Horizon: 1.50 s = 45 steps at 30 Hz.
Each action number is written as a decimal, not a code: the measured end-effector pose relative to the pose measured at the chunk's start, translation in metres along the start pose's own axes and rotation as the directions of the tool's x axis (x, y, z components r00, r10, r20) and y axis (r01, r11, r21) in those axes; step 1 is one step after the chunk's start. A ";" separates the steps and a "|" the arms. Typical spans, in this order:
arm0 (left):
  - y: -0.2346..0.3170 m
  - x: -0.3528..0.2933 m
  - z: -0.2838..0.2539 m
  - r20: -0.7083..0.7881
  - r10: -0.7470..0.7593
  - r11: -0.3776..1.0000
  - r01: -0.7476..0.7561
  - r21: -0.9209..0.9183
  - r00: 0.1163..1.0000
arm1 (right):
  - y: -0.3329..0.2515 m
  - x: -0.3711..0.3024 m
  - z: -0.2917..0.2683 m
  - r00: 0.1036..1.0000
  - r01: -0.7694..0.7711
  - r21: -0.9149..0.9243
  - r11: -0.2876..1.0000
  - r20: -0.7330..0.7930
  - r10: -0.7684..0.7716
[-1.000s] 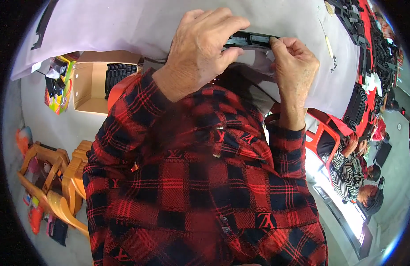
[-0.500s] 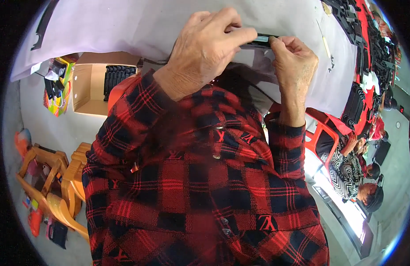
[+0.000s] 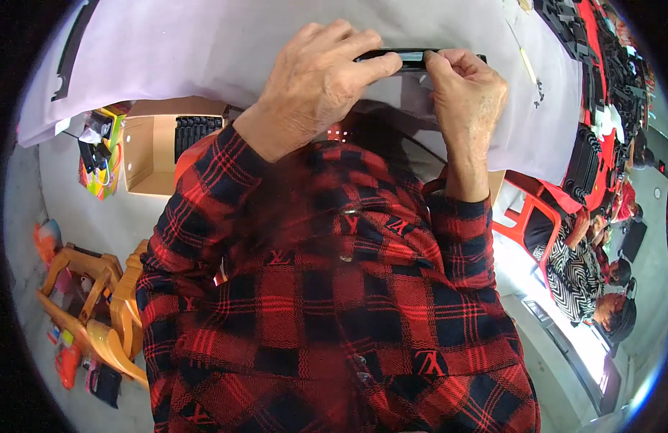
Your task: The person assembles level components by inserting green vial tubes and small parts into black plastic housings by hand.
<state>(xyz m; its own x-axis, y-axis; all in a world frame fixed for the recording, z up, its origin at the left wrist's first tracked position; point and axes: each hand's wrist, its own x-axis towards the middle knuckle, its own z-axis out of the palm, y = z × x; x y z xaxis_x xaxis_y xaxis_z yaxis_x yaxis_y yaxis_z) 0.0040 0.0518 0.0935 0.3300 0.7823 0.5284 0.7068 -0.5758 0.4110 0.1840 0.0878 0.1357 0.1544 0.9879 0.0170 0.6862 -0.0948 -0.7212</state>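
Both my hands are up at the near edge of the cloth-covered table, at a long, narrow black plastic piece [image 3: 412,56] with a pale, shiny stretch in its middle. My left hand [image 3: 316,83] is at the piece's left part, thumb along its near side and fingers bent over the far side. The right hand [image 3: 469,94] pinches it right of the shiny stretch, with thumb and curled fingers closed. My fingers cover parts of both ends. To the right on the cloth lies a thin tool with a pale handle [image 3: 527,63], beside small dark bits [image 3: 539,94].
A curved black strip [image 3: 74,54] lies on the white cloth [image 3: 211,54] at far left. Below the table edge stands an open carton [image 3: 147,155] with black parts. Black parts [image 3: 583,162] are piled at right, near a red chair [image 3: 518,220] and a seated person [image 3: 572,270].
My left hand has moved slightly left and settled with its thumb on the black piece, showing more of it. The right hand has shifted a little left, still pinching.
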 end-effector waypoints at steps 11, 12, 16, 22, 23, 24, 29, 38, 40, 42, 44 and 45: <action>-0.002 0.002 -0.002 0.013 0.030 1.000 -0.030 0.007 0.999 | 0.005 -0.010 -0.011 0.991 -0.031 0.235 0.972 0.132 0.000; -0.002 0.002 -0.002 0.010 0.023 1.000 -0.023 0.010 1.000 | 0.004 -0.013 -0.013 0.984 -0.076 0.328 0.942 0.177 0.018; 0.000 0.002 0.000 0.001 0.005 1.000 -0.005 0.031 1.000 | 0.015 -0.015 -0.012 0.962 -0.046 0.407 0.912 0.263 -0.069; 0.003 0.002 0.001 -0.018 -0.025 0.999 0.026 0.024 1.000 | 0.019 -0.016 -0.008 0.943 0.045 0.388 0.920 0.289 -0.167; 0.002 0.002 0.001 -0.019 -0.026 0.999 0.026 0.027 0.999 | 0.020 -0.016 -0.007 0.942 0.046 0.391 0.919 0.289 -0.170; 0.002 0.002 0.001 -0.014 -0.022 0.999 0.022 0.024 1.000 | 0.022 -0.016 -0.006 0.948 0.080 0.321 0.944 0.268 -0.172; 0.001 0.003 0.004 -0.035 0.009 1.000 -0.009 0.010 0.999 | 0.026 -0.015 -0.009 0.936 0.351 0.060 0.934 -0.054 -0.348; 0.002 0.000 0.004 -0.044 -0.007 1.000 0.007 -0.008 0.999 | 0.022 -0.001 -0.004 0.628 0.775 -0.237 0.585 0.193 -0.754; 0.001 0.000 0.005 -0.043 -0.011 1.000 0.010 -0.012 0.999 | 0.025 0.002 -0.005 0.614 0.786 -0.243 0.568 0.197 -0.764; -0.001 -0.002 0.005 -0.056 -0.011 0.999 0.008 -0.045 0.998 | 0.027 0.005 -0.005 0.574 0.816 -0.215 0.536 0.210 -0.791; -0.005 -0.003 0.005 -0.068 -0.014 0.997 0.009 -0.074 0.998 | 0.027 0.008 -0.004 0.566 0.824 -0.191 0.534 0.222 -0.794; -0.006 -0.003 0.005 -0.062 0.000 0.997 -0.005 -0.081 0.998 | 0.028 0.010 -0.005 0.555 0.832 -0.170 0.528 0.234 -0.798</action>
<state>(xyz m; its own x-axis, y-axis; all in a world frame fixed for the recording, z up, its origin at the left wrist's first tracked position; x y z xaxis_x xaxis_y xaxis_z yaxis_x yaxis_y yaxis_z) 0.0014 0.0541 0.0860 0.2906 0.7660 0.5735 0.6521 -0.5971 0.4672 0.2079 0.0944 0.1194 -0.6287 0.6525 0.4231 0.6119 0.7508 -0.2487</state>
